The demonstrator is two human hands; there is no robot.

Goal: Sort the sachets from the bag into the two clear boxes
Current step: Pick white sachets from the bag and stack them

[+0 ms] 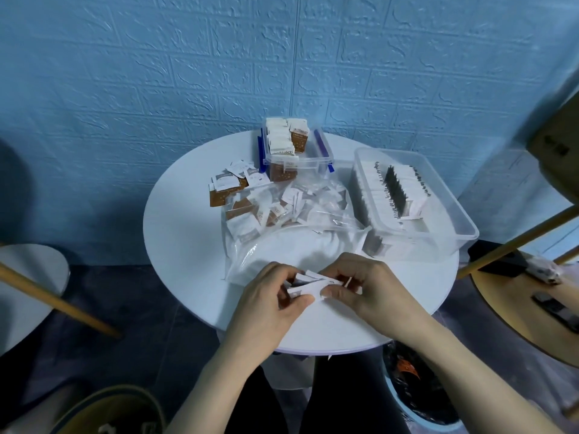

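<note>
A small stack of white sachets (308,285) with dark print is held between both hands over the near part of the round white table (188,245). My left hand (266,302) pinches its left end and my right hand (369,283) pinches its right end. Just beyond lies the clear plastic bag (282,242) with brown-and-white and white sachets inside. A small clear box (297,159) with blue clips at the back holds brown-and-white sachets. A larger clear box (438,198) on the right holds rows of white and dark sachets.
Loose brown-and-white sachets (232,186) lie on the table left of the small box. A second round table (28,277) stands at the left and a wooden one (532,308) at the right. A bin (416,386) sits below the table's near edge.
</note>
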